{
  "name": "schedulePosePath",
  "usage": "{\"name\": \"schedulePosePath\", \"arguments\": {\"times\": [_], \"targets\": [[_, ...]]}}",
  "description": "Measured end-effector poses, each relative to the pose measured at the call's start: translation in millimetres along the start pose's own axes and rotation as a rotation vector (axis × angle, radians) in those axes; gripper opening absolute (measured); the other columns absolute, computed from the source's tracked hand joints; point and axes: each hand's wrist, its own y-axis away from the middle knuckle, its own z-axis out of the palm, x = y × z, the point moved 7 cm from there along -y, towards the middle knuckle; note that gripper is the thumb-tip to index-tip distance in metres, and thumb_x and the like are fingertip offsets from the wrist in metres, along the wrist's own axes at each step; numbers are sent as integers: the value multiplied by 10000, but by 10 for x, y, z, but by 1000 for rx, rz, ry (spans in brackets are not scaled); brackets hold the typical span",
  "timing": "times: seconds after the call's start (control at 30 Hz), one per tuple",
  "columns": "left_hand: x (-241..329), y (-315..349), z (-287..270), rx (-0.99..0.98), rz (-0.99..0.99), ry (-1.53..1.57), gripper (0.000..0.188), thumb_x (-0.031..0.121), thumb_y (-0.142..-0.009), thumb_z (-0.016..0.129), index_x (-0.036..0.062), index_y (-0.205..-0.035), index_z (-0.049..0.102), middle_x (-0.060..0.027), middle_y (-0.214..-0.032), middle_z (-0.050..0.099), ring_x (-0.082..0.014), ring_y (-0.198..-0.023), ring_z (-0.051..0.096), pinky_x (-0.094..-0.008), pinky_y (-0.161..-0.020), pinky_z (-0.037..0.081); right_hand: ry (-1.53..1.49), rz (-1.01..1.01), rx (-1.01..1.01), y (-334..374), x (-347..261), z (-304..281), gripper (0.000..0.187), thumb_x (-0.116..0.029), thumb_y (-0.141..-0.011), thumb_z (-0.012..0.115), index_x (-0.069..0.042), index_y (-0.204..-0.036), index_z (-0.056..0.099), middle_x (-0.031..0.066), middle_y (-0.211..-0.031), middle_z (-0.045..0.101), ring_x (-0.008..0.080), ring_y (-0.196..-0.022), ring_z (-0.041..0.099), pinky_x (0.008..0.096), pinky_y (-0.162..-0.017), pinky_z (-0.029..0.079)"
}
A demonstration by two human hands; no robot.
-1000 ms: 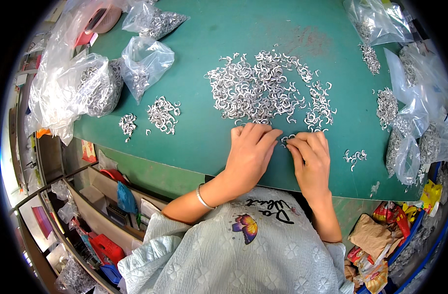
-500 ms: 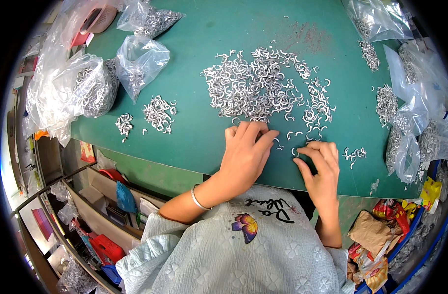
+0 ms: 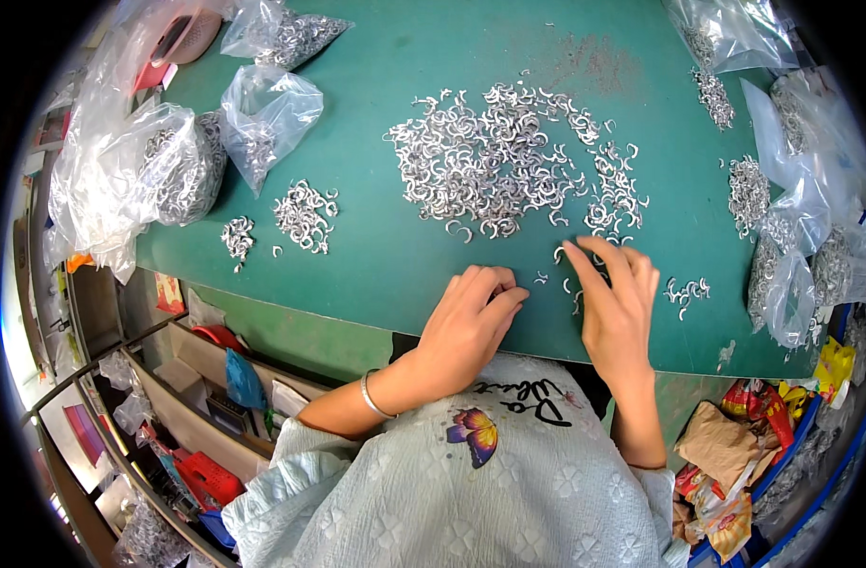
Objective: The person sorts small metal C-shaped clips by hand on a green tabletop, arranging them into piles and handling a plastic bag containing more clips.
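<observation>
Since the earlier frame, the left hand has drawn back from the near edge of the main pile and the right hand has gone forward, its fingertips now nearer that pile.

The pile, silvery crescent pieces too many to count, lies mid-worktop, with 1 looser strip along its right side. At least 4 stray crescents lie between and beside the 2 hands. These probably handle best pinched lightly, 1 at a time, since such curved bits look apt to hook together. The left hand is curled, thumb toward forefinger; I cannot tell whether it grips anything. The right hand's thumb and forefinger bow around a gap, tips close, just beside 1 stray; whether they pinch a piece is unclear too.

Further out: 2 small left heaps with 1 loose crescent near them, 3 right heaps, 3 clear left bags of pieces, and overlapping right bags, at least 3.
</observation>
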Motion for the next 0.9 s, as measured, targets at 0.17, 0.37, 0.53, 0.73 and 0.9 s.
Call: {"name": "schedulePosePath", "arguments": {"times": [0.17,0.37,0.53,0.73,0.9], "targets": [[-28,50,-91,46,-69,-53,289,-51,-762,714,-1,-1039,649,-114,-1028,564,-281,-870,551,-383,-781,453,124,0,-67,130,37,25,496,72,-700,589,-95,-1158,678,53,-1289,545,296,-1091,480,437,-932,352],[-3,96,16,19,7,17,257,-62,-766,710,-10,-1012,660,-115,-971,574,-281,-835,564,-366,-730,471,101,73,-84,385,33,-121,345,-16,-782,681,-88,-1119,688,73,-1244,550,303,-1084,483,436,-917,357],[114,6,218,30,95,117,280,-47,-776,715,-18,-1047,651,-132,-989,598,-293,-836,596,-366,-715,502,-70,124,-83,479,60,-99,341,-50,-786,718,-43,-1124,677,97,-1159,577,287,-996,523,393,-856,400],[59,-119,80,119,36,75,360,-57,-778,704,-2,-1127,635,-133,-1064,608,-309,-912,587,-382,-783,498,-128,69,-54,319,-18,11,455,-95,-736,766,-40,-1173,655,103,-1193,563,305,-1002,531,409,-839,434],[48,-190,88,37,50,-41,327,-4,-767,730,34,-1085,662,-83,-1038,595,-250,-918,558,-369,-763,399,-164,107,26,421,132,-17,358,-73,-728,771,-31,-1073,684,97,-1098,595,290,-919,543,409,-797,447]]}}
